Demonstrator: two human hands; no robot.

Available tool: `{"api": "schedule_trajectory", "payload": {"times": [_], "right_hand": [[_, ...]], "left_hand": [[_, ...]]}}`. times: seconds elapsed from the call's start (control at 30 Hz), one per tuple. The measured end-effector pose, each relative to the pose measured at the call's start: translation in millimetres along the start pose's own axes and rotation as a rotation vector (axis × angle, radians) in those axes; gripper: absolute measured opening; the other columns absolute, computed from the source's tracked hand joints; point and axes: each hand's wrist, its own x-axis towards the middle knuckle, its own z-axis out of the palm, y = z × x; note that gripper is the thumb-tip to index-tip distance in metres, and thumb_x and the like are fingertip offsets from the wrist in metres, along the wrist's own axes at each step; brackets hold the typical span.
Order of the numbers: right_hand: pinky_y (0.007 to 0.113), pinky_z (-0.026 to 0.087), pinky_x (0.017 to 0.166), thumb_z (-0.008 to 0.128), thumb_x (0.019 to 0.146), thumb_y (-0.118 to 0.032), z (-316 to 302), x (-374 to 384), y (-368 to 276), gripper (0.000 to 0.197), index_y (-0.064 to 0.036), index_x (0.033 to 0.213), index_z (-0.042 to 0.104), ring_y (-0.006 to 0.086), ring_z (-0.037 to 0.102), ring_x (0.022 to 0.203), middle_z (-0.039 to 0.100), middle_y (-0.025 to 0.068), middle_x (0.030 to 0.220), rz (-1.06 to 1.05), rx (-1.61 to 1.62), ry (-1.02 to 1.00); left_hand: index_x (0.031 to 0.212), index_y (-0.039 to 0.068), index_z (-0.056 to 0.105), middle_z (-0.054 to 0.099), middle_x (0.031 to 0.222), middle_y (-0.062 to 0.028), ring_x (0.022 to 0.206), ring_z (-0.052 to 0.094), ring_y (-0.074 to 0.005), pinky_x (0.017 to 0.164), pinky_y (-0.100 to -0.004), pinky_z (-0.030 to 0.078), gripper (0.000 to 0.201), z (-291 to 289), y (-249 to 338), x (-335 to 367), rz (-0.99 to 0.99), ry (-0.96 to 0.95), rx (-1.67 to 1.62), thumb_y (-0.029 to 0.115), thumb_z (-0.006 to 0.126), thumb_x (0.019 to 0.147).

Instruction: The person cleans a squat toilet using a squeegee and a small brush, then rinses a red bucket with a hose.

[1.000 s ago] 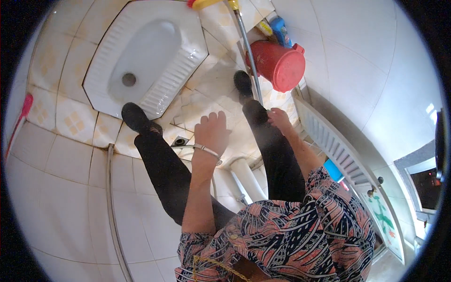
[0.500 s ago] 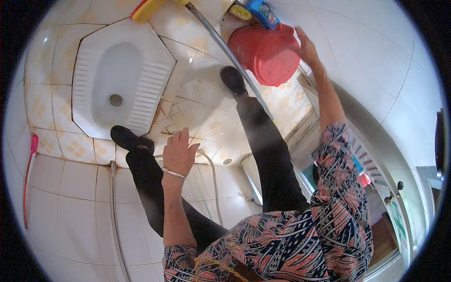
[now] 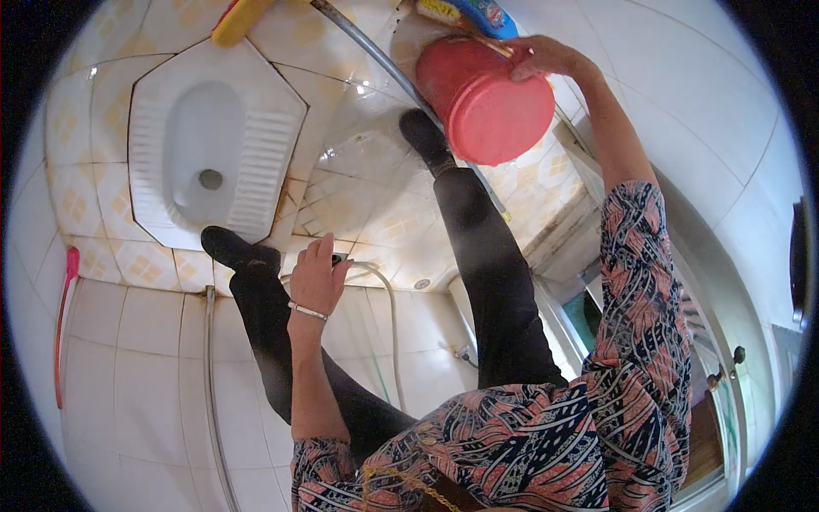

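Observation:
My right hand reaches out to the far right, fingers closed at the upper side of a red bucket. A thin pale strip, perhaps part of its handle, shows by the fingertips. The bucket is tipped so its round base faces me. Just beyond it are a yellow-bristled brush and a blue bottle. My left hand, with a bracelet at the wrist, is held over my legs, fingers curled. A small dark thing shows between its thumb and fingers. Behind it passes a pale hose.
A white squat toilet is set in the tiled floor at left. A yellow-and-red broom head lies beyond it, with a grey pole nearby. A pink-ended red stick leans at far left. A doorway is at lower right.
My right hand has come onto the bucket and closed there. The bucket has tipped slightly and its base shows more. In my left hand a small dark thing now shows.

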Motion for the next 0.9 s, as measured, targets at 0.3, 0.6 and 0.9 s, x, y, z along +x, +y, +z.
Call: {"api": "schedule_trajectory", "payload": {"times": [0.3,0.6,0.9], "right_hand": [[0.019,0.031,0.033,0.063,0.06,-0.022,53.4,-42.1,29.0,0.027,-0.0064,0.082,0.059,0.0051,0.042,0.043,0.051,-0.0005,0.053,0.176,0.446,-0.009],[0.019,0.034,0.041,0.061,0.066,-0.013,102.3,-105.7,-13.0,0.014,-0.0035,0.068,0.051,0.0055,0.043,0.048,0.048,-0.0006,0.056,0.198,0.737,0.2],[0.016,0.023,0.036,0.059,0.069,-0.018,142.5,-132.0,-75.7,0.011,-0.0106,0.066,0.05,0.0018,0.036,0.043,0.047,-0.0047,0.056,0.144,1.19,0.493]], "left_hand": [[0.107,0.003,0.04,0.047,0.097,-0.0173,0.085,0.045,-0.0326,0.072,-0.0373,0.038,0.043,0.9,-7.7,-0.4,-0.034,-0.016,-0.076,0.027,0.051,0.072],[0.107,0.003,0.039,0.047,0.095,-0.0196,0.084,0.045,-0.0345,0.07,-0.0383,0.038,0.043,2.8,-24.7,-11.4,-0.002,0.04,-0.06,0.028,0.05,0.073],[0.103,0.002,0.043,0.049,0.093,-0.0179,0.082,0.047,-0.0326,0.069,-0.0372,0.039,0.034,0.7,-44.4,13.9,-0.035,0.114,-0.149,0.022,0.048,0.075]]}}
